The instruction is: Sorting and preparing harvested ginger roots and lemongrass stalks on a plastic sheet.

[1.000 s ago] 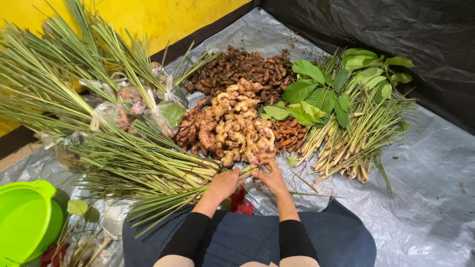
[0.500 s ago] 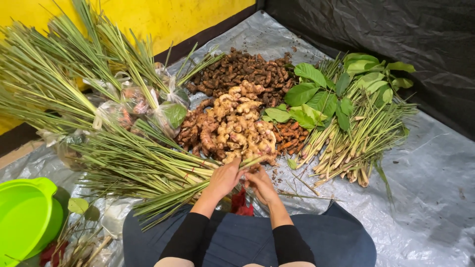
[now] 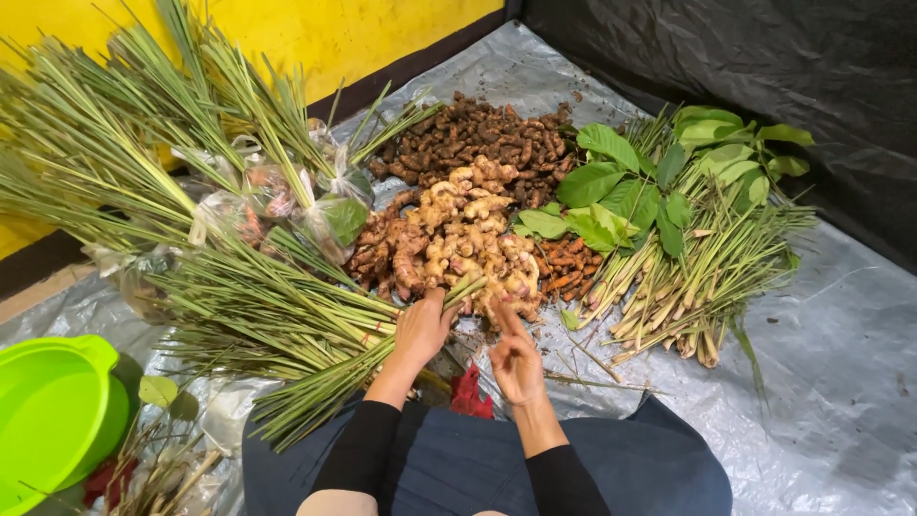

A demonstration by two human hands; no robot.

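While the person is sitting over a grey plastic sheet [image 3: 841,382] spread on the floor, the left hand [image 3: 422,330] is closing its grip around the cut ends of a lemongrass bundle [image 3: 287,320], the fingers wrapped over the stalks where they are lying just in front of the knees. Beside it, the right hand [image 3: 516,358] is hovering with a released grip, fingers loosely spread and one fingertip pointing toward the pale ginger pile [image 3: 458,239], close to it but whether it is touching cannot be told. Behind the ginger, a heap of dark brown roots [image 3: 478,139] is resting near the yellow wall [image 3: 363,38]. To the right, a leafy bunch of stalks [image 3: 688,239] is lying with its broad green leaves overlapping small orange roots [image 3: 564,263]. More lemongrass is fanning out to the left over clear plastic bags [image 3: 267,196]. At the lower left, a bright green basin [image 3: 53,416] is sitting at the sheet's edge, and something red [image 3: 470,392] is showing between the forearms.
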